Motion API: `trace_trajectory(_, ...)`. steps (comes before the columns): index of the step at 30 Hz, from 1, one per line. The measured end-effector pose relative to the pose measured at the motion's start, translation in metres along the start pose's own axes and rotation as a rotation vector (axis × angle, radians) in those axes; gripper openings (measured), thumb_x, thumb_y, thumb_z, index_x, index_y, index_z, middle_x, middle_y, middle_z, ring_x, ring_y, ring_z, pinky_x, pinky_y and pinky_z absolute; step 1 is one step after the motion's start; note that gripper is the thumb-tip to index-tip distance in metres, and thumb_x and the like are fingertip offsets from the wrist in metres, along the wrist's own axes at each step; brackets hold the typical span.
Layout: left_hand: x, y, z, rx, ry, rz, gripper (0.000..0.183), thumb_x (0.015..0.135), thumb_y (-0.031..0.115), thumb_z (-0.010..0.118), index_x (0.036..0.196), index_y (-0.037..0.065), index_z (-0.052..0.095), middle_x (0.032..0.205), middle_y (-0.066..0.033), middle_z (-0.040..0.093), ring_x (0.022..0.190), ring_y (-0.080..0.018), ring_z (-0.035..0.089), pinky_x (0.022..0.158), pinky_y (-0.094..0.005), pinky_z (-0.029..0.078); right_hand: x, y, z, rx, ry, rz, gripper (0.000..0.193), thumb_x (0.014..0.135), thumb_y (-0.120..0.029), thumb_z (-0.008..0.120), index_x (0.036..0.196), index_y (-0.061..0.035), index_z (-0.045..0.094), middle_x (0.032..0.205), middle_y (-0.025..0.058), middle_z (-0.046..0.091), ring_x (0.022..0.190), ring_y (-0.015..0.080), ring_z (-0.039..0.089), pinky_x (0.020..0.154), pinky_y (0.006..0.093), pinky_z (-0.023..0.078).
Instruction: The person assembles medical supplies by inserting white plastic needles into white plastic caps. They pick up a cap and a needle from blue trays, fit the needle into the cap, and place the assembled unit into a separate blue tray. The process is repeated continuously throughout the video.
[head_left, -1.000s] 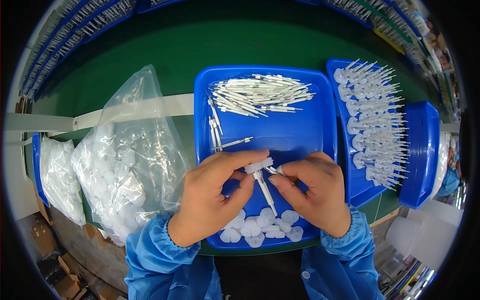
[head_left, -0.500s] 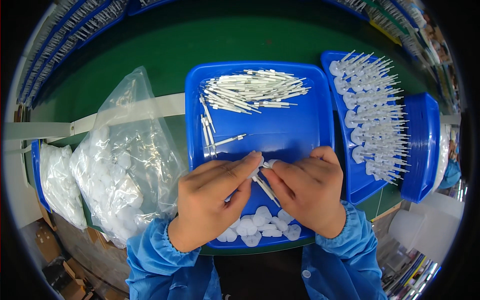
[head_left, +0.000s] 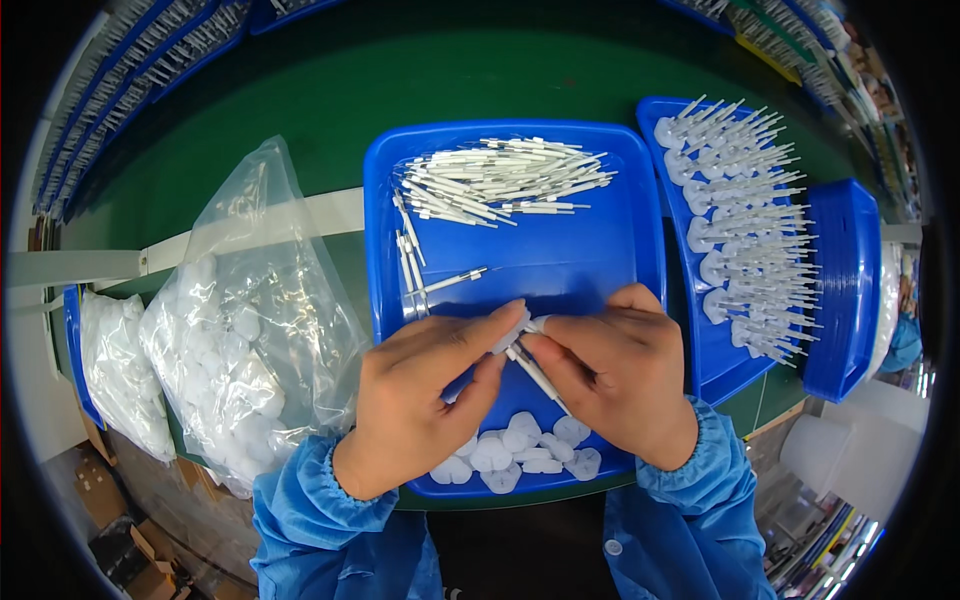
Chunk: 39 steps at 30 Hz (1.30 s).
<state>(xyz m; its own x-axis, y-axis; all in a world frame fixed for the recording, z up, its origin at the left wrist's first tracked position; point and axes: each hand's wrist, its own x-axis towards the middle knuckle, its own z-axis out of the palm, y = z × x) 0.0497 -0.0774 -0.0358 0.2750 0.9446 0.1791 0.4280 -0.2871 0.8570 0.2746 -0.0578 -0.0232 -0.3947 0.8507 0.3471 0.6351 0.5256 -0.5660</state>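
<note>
Over the front half of a blue tray [head_left: 590, 245], my two hands meet with fingertips nearly touching. My left hand [head_left: 420, 390] is closed, pinching a white lobed plastic piece [head_left: 508, 338] between thumb and forefinger. My right hand [head_left: 625, 385] is also closed and holds thin white rods [head_left: 540, 378], which slant down beneath its fingers; how many is unclear. The exact contact between rod and piece is hidden by the fingertips. Loose white lobed pieces [head_left: 495, 453] lie at the tray's near edge. A heap of similar rods [head_left: 490, 180] fills its far end, with several more along the left side.
At right, another blue tray [head_left: 725, 375] holds rows of lobed pieces with rods [head_left: 745, 230] sticking out. Beyond it stands a stack of blue trays [head_left: 845, 300]. To the left lie a clear bag of white pieces [head_left: 240, 340] and another filled bag [head_left: 122, 370] on the green table [head_left: 450, 75].
My fingers have shifted slightly, and the lobed piece has tilted so more of its face shows. The rods in my right hand have moved a little to the right.
</note>
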Motion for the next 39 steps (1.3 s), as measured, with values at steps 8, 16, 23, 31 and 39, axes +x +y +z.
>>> trace_trajectory(8, 0.002, 0.004, -0.011, -0.235, -0.038, -0.116, 0.055, 0.085, 0.008, 0.091, 0.138, 0.003, 0.076, 0.127, -0.0133, 0.076, 0.111, -0.0223, 0.073, 0.093, -0.0349, 0.059, 0.003, 0.001, -0.013, 0.100, 0.033, -0.021, 0.030, 0.082, -0.015, 0.092, 0.110, -0.0111, 0.083, 0.093, 0.0031, 0.081, 0.080, 0.0186, 0.074, 0.083, 0.0375, 0.049)
trace_trajectory(16, 0.003, 0.005, -0.007, -0.155, 0.027, 0.015, 0.061, 0.077, 0.007, 0.098, 0.134, 0.004, 0.079, 0.125, -0.0131, 0.075, 0.110, -0.0271, 0.075, 0.095, -0.0356, 0.060, -0.005, 0.000, -0.009, -0.033, 0.027, -0.168, 0.040, 0.080, -0.014, 0.088, 0.119, -0.0190, 0.084, 0.104, -0.0025, 0.077, 0.086, 0.0173, 0.073, 0.105, 0.0434, 0.047)
trace_trajectory(23, 0.004, 0.004, -0.007, -0.153, 0.041, 0.025, 0.062, 0.077, 0.006, 0.098, 0.136, 0.004, 0.078, 0.124, -0.0141, 0.076, 0.112, -0.0280, 0.076, 0.096, -0.0363, 0.060, -0.005, 0.000, -0.009, -0.023, 0.033, -0.180, 0.035, 0.078, -0.009, 0.086, 0.112, -0.0191, 0.085, 0.106, -0.0016, 0.078, 0.088, 0.0179, 0.075, 0.107, 0.0459, 0.049)
trace_trajectory(31, 0.005, 0.005, -0.007, -0.168, 0.022, 0.019, 0.067, 0.080, 0.005, 0.096, 0.143, 0.004, 0.074, 0.126, -0.0156, 0.079, 0.116, -0.0296, 0.078, 0.098, -0.0372, 0.062, -0.005, -0.003, -0.015, -0.114, 0.019, -0.234, 0.037, 0.074, -0.007, 0.083, 0.110, -0.0174, 0.084, 0.106, -0.0002, 0.077, 0.089, 0.0184, 0.074, 0.108, 0.0476, 0.050)
trace_trajectory(39, 0.003, 0.007, -0.003, -0.172, 0.006, 0.043, 0.066, 0.080, 0.007, 0.096, 0.142, 0.002, 0.074, 0.130, -0.0162, 0.079, 0.115, -0.0347, 0.079, 0.100, -0.0408, 0.063, -0.007, 0.005, -0.019, 0.052, 0.011, 0.045, 0.031, 0.079, -0.007, 0.088, 0.109, -0.0092, 0.081, 0.103, 0.0042, 0.078, 0.085, 0.0220, 0.073, 0.093, 0.0441, 0.055)
